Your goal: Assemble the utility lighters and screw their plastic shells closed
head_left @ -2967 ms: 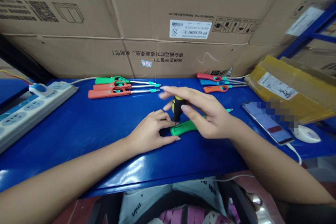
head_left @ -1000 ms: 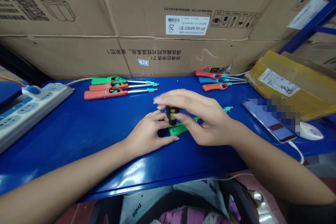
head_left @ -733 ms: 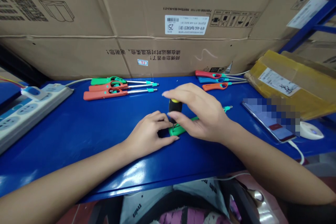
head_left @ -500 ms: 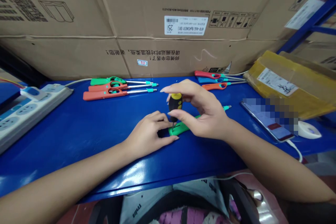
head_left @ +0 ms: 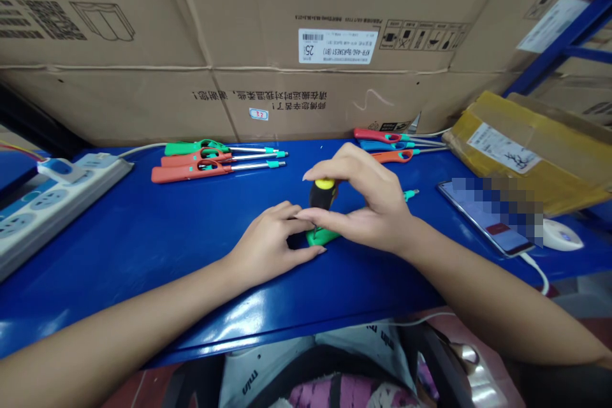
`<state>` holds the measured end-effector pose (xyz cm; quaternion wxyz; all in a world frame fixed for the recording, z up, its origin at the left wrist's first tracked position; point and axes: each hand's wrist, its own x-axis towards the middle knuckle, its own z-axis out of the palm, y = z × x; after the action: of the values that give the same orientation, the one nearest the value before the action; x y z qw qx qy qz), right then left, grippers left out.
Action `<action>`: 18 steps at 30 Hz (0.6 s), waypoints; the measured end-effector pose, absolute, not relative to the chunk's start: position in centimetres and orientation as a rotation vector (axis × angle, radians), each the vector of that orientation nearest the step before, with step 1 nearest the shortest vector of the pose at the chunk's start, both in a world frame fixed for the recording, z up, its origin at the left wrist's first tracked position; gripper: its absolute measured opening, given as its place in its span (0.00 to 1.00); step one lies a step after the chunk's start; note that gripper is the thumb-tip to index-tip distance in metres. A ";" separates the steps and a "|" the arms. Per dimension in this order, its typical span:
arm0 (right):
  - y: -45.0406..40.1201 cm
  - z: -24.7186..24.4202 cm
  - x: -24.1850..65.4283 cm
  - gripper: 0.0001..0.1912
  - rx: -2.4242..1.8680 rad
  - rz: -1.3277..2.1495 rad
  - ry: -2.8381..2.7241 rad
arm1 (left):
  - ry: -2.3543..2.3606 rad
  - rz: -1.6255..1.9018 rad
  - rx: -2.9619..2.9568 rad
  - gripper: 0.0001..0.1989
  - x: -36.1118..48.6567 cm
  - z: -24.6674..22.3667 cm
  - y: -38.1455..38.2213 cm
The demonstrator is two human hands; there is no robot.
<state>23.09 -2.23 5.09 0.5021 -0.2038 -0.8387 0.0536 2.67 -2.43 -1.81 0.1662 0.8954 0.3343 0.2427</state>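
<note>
My right hand point(head_left: 370, 201) is closed around a short black and yellow screwdriver point(head_left: 322, 194), held nearly upright. Its tip meets the handle end of a green gas lighter point(head_left: 321, 237) lying on the blue table. Most of that lighter is hidden under my right hand; its teal and metal tip point(head_left: 411, 194) shows beyond the knuckles. With thumb and fingers, my left hand point(head_left: 273, 239) grips the lighter's near end from the left, holding it against the table.
Several lighters, green point(head_left: 191, 147) and red point(head_left: 186, 173), lie back left; red, blue and orange point(head_left: 389, 157) ones back right. A power strip point(head_left: 62, 197) is at left. A phone point(head_left: 488, 220), a white mouse point(head_left: 561, 236) and a yellow-taped box point(head_left: 530, 153) stand right. Cardboard point(head_left: 258, 6) walls the back.
My right fingers have shifted around the screwdriver, the thumb reaching further left across it, and the handle leans slightly more to the right. My left hand and the lighter stay in place.
</note>
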 end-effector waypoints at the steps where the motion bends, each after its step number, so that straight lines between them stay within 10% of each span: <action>1: -2.3 5.1 23.1 0.12 -0.472 0.136 -2.041 | 0.946 0.704 2.552 0.13 2.7 -1.8 -2.4; 18: -0.9 4.8 24.2 0.17 -0.388 0.658 -2.046 | 0.939 0.740 2.560 0.16 2.8 -1.5 -2.5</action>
<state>24.15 -0.94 4.79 0.4605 -0.1576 -0.8316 0.2676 2.83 -2.47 -1.55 0.1577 0.8947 0.3282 0.2585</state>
